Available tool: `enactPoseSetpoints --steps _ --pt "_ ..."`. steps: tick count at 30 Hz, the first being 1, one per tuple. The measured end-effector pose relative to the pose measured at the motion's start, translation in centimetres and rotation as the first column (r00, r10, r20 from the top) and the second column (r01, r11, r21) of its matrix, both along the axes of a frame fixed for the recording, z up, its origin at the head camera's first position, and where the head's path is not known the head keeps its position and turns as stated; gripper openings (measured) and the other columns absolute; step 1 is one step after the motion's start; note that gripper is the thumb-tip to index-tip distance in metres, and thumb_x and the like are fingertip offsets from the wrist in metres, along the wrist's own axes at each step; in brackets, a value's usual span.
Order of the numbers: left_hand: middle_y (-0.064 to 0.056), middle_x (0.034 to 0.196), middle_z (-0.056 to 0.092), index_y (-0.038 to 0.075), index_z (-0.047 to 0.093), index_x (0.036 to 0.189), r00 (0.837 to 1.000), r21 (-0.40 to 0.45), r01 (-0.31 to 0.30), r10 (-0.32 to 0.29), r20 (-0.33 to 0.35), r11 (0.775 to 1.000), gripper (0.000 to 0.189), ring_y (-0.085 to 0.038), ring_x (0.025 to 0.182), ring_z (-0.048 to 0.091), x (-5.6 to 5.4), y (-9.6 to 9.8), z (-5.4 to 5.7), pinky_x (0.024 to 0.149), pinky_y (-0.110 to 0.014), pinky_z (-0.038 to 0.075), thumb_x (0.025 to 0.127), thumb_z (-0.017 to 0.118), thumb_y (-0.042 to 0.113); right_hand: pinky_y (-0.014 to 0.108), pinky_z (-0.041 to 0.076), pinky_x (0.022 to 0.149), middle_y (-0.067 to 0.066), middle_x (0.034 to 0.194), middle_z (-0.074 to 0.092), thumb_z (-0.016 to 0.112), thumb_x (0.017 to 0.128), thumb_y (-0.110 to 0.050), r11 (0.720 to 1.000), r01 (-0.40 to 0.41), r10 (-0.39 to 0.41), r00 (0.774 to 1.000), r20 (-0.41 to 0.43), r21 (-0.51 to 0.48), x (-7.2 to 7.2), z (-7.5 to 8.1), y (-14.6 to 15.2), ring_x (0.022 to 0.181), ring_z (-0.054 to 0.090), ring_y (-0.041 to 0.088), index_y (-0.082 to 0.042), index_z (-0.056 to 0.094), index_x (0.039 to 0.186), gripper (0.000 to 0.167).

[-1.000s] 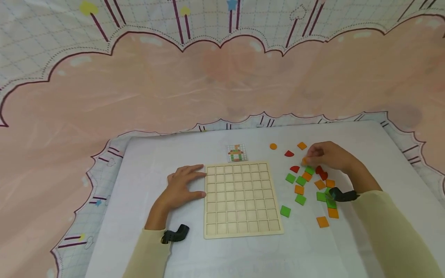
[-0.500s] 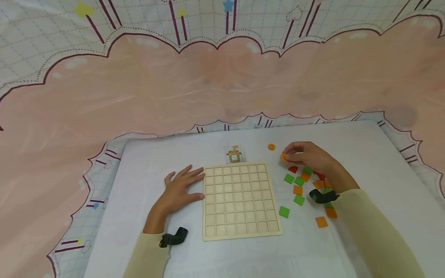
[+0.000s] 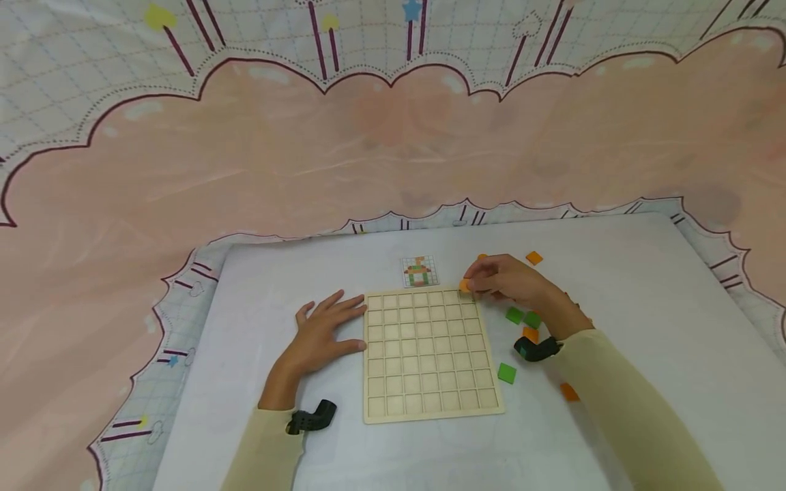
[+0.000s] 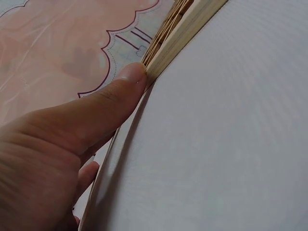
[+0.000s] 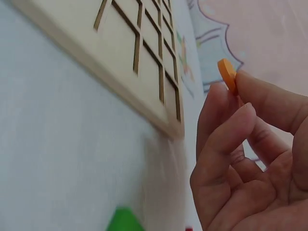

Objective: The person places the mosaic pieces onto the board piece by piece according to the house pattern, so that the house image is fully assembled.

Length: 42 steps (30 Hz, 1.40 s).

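Between the thumb and fingertips of my right hand (image 3: 510, 278) is a small orange disc (image 5: 227, 75), its rounded edge showing in the right wrist view. In the head view the disc is over the far right corner of a wooden grid board (image 3: 434, 416). The board's squares hold no pieces. My left hand (image 3: 319, 334) lies spread at the board's left side, with thumb and fingertips touching its edge. The left wrist view shows the thumb (image 4: 110, 101) against the wooden side. Beyond the board lies a small picture card (image 3: 419, 271) with a coloured block figure.
Green squares (image 3: 506, 373) and orange squares (image 3: 534, 258) are scattered right of the board. The right forearm hides several more pieces. Part of another orange piece (image 3: 482, 257) shows behind the right hand. The white tabletop (image 3: 344, 464) meets a patterned cloth (image 3: 295, 157) at the back.
The right hand has carried the orange disc leftward from the scattered pieces to the board's far right corner. The left hand stays at the board's edge.
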<state>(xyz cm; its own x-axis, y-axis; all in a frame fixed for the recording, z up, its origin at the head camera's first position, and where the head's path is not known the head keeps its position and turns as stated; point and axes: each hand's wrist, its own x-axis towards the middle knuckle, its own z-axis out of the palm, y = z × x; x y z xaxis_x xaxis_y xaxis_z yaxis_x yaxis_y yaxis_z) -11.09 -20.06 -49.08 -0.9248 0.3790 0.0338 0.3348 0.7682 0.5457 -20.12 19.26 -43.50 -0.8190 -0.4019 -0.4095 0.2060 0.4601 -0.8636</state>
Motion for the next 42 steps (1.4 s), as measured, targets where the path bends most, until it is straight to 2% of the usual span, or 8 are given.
enactPoseSetpoints --steps 6,14,21,31,37,42 --pt "0.006 0.16 0.046 0.023 0.057 0.147 1.0 0.001 -0.004 0.004 0.016 1.0 0.073 -0.029 0.157 0.023 0.0 0.2 0.2 0.116 -0.069 0.003 0.082 0.083 0.045 0.026 0.047 0.064 0.006 0.095 0.07 0.076 0.093 -0.022 1.0 0.017 -0.016 0.999 0.047 -0.018 0.0 -0.2 -1.7 0.079 0.061 0.018 -0.005 0.067 0.115 0.029" --pt "0.005 0.16 0.046 0.022 0.057 0.147 1.0 0.0 -0.002 0.002 0.014 1.0 0.073 -0.029 0.157 0.024 0.0 0.2 0.3 0.116 -0.07 0.003 0.082 0.083 0.044 0.022 0.041 0.055 0.004 0.079 0.069 0.076 0.092 -0.019 0.999 0.021 -0.02 0.999 0.034 -0.035 -0.1 -1.1 -3.4 0.059 0.051 0.014 -0.003 0.068 0.112 0.027" --pt "0.006 0.16 0.046 0.023 0.057 0.147 1.0 -0.005 0.009 -0.009 0.012 1.0 0.073 -0.029 0.157 0.024 0.0 -0.1 0.2 0.116 -0.07 0.003 0.082 0.083 0.045 0.022 0.046 0.056 0.002 0.076 0.069 0.081 0.088 -0.023 0.997 0.073 -0.073 0.996 0.045 0.008 0.2 -2.3 -4.7 0.061 0.058 0.013 -0.007 0.072 0.105 0.025" --pt "0.006 0.16 0.046 0.023 0.057 0.147 1.0 -0.015 0.011 -0.011 0.029 1.0 0.073 -0.028 0.157 0.023 0.3 -0.5 0.3 0.117 -0.068 0.002 0.083 0.082 0.046 0.017 0.049 0.052 0.002 0.082 0.073 0.086 0.083 -0.019 0.986 0.163 -0.159 0.983 0.093 -0.032 0.5 -3.2 -5.7 0.054 0.06 0.008 -0.006 0.075 0.101 0.025" --pt "0.005 0.16 0.046 0.023 0.057 0.147 1.0 -0.013 0.017 -0.017 0.022 1.0 0.073 -0.028 0.157 0.024 0.3 -0.5 0.3 0.116 -0.068 0.003 0.083 0.082 0.047 0.017 0.049 0.052 0.003 0.083 0.074 0.086 0.083 -0.018 0.984 0.173 -0.169 0.981 0.096 -0.036 0.5 -3.2 -5.7 0.054 0.062 0.008 -0.006 0.076 0.101 0.024" --pt "0.005 0.16 0.046 0.023 0.057 0.148 1.0 -0.019 0.02 -0.02 0.015 1.0 0.073 -0.029 0.156 0.024 0.1 -0.4 0.1 0.116 -0.068 0.003 0.083 0.082 0.047 0.017 0.049 0.053 0.003 0.079 0.074 0.086 0.083 -0.02 0.989 0.149 -0.147 0.986 0.077 -0.016 0.6 -3.1 -5.5 0.054 0.062 0.008 -0.007 0.077 0.103 0.025"
